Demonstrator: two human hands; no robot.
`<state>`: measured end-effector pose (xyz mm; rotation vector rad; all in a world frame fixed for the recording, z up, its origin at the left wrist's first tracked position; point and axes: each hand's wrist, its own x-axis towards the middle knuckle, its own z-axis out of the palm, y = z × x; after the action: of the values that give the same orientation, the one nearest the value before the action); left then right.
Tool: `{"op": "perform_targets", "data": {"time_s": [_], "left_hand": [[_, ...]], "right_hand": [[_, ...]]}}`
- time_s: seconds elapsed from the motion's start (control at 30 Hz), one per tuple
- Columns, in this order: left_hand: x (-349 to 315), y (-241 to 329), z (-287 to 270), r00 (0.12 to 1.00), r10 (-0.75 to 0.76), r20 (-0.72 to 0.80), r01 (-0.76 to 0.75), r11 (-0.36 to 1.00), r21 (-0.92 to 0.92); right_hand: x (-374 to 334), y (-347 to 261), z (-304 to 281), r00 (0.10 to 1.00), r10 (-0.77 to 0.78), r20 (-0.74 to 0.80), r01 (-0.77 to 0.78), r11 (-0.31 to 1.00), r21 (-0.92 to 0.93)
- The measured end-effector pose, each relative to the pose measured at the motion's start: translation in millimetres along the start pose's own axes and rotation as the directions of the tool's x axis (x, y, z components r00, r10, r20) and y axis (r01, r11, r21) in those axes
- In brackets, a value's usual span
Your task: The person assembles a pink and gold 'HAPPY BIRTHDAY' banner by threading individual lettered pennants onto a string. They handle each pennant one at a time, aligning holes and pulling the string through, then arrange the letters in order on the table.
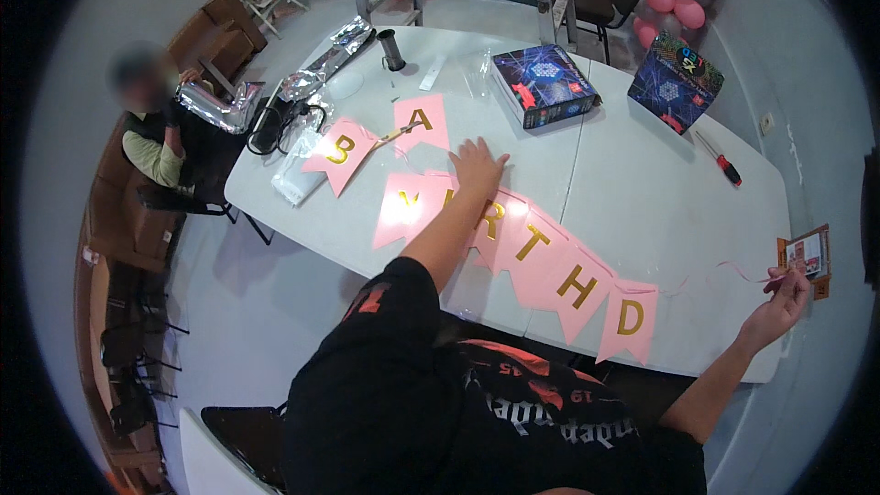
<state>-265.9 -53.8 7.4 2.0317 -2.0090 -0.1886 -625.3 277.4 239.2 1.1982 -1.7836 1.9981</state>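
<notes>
Pink ribbon [731, 266] is pinched between the fingers of the right hand [784, 298], right of the pennant banner [536, 261]; the grip hides the pinched section. Behind that hand, an orange-edged item [821, 243] is partly covered; its kind cannot be determined. Fingers of the left hand [477, 168] are spread, palm down, just beyond the banner's upper edge. The banner lies on the white counter [642, 211]. Each pennant bears one gold letter; the left forearm obscures part of the row, and glare weakens the leftmost letter. Beyond the banner, to its left: a loose pennant [321, 163] and a second pennant [433, 135], also gold-lettered. The narrow object [396, 135] between them is hard to identify. Beyond the banner, to its right: two dark blue boxes [541, 81], their smaller print illegible, and a red-and-black screwdriver [730, 170].
</notes>
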Motion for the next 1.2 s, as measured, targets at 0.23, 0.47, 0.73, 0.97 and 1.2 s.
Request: {"op": "perform_targets", "data": {"time_s": [0.23,0.47,0.73,0.97,1.2], "left_hand": [[45,-81,-37,0.907,-0.420,-0.028,0.420,0.907,0.002],[56,-73,-71,0.690,-0.719,0.084,0.720,0.694,0.018],[72,-87,-43,0.666,-0.734,0.135,0.746,0.659,-0.096],[68,-79,-43,0.857,-0.076,0.510,0.509,0.278,-0.814],[-165,9,-108,0.870,0.435,0.230,0.267,-0.024,-0.963]], "right_hand": [[-13,0,-11,0.995,0.002,0.096,-0.002,1.000,0.000],[-27,-6,-6,0.993,0.065,0.098,-0.074,0.994,0.086],[-45,-17,19,0.985,0.114,0.133,-0.139,0.970,0.200],[-61,-19,28,0.955,0.187,0.230,-0.222,0.965,0.139],[-133,-16,91,0.552,0.422,0.719,-0.793,0.532,0.297]]}}
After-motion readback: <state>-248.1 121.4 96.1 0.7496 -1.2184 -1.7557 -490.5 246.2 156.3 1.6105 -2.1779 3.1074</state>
